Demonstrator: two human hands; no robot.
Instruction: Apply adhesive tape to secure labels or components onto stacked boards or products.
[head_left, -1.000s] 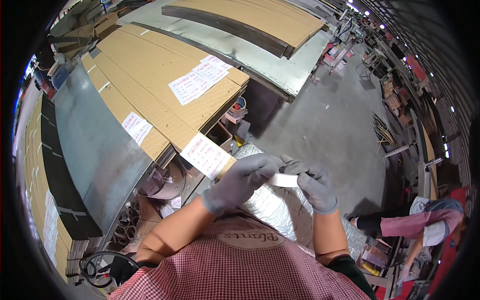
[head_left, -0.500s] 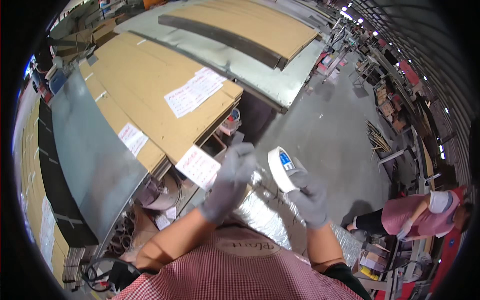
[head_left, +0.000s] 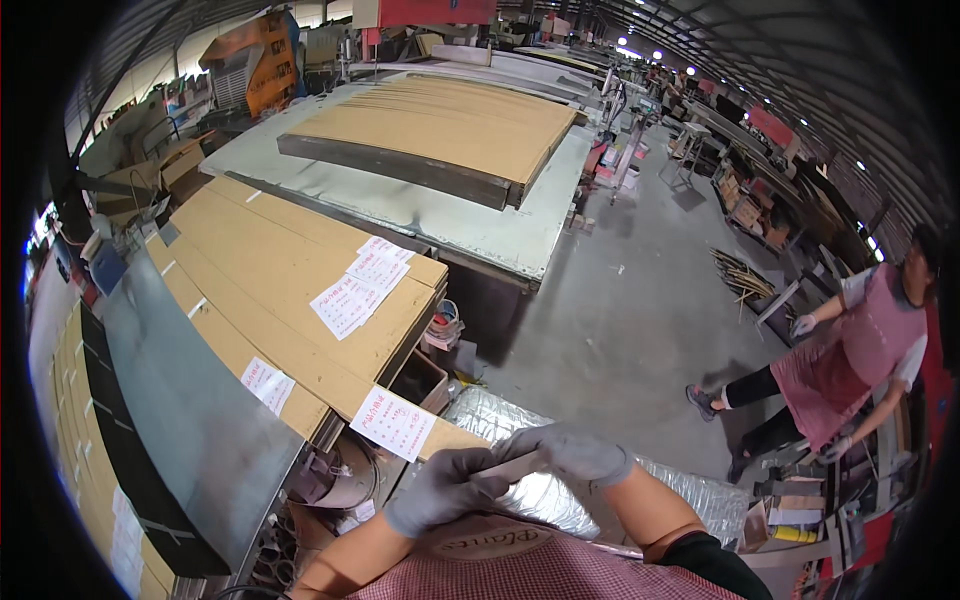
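Observation:
Both my hands, in grey gloves, are together in front of my apron. My right hand (head_left: 575,455) grips a roll of white tape (head_left: 514,468), now seen nearly edge-on and partly hidden by the fingers. My left hand (head_left: 445,490) is closed at the other end of the roll, its fingertips against it; whether a strip is being pulled off I cannot see. Just beyond my left hand, a white paper label with red print (head_left: 393,423) lies on the near corner of a brown board (head_left: 455,437).
More paper labels (head_left: 362,287) lie on the stacked brown boards (head_left: 290,270). Another stack (head_left: 440,125) sits on a metal table (head_left: 470,225) behind. Silver foil-wrapped material (head_left: 540,500) is below my hands. A person in a pink apron (head_left: 850,350) stands at the right.
My hands have come together at the tape roll, which has turned edge-on. My view has tilted up, showing more of the hall. The person at right is now more upright in view.

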